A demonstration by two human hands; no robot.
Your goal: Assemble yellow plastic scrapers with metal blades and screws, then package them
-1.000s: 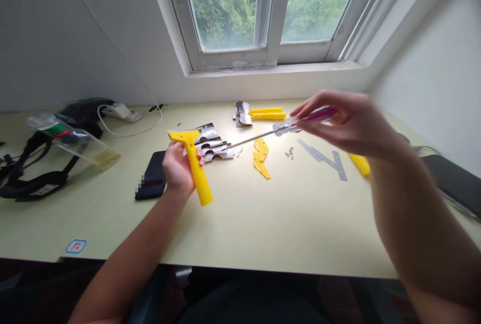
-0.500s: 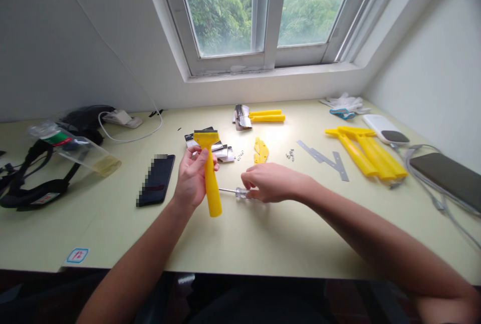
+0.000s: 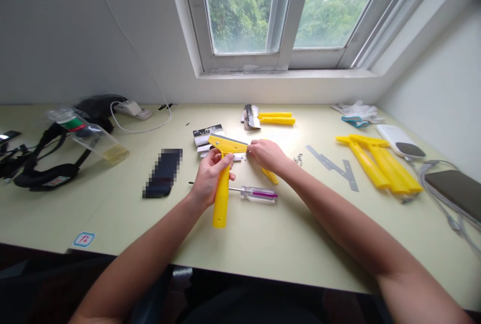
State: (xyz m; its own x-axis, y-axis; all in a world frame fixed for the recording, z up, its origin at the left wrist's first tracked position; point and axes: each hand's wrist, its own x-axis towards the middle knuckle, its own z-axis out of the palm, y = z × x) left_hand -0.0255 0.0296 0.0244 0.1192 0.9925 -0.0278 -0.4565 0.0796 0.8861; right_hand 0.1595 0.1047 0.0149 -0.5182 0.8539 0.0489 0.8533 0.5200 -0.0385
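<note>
A yellow scraper (image 3: 221,189) with a blade along its head is held upright by my left hand (image 3: 208,174), fingers wrapped around the handle just below the head. My right hand (image 3: 266,155) pinches at the right end of the scraper's head; whether a small part is between those fingertips is hidden. Below my right hand lies a screwdriver (image 3: 259,194) with a clear, purple-striped handle, its shaft passing behind the scraper. A loose yellow plastic piece (image 3: 271,176) is partly covered by my right hand. Small metal screws (image 3: 298,159) lie to its right.
Flat metal blades (image 3: 330,161) and several yellow handles (image 3: 376,161) lie at the right. Packaged scrapers (image 3: 270,117) lie at the back, with printed cards (image 3: 208,133) behind my left hand. A phone (image 3: 163,174), a plastic bottle (image 3: 92,136) and a black strap (image 3: 41,179) are at the left.
My right hand has let go of the screwdriver, now lying on the table, and has moved up to the scraper's head. The head has turned to show its broad face. The view has shifted slightly.
</note>
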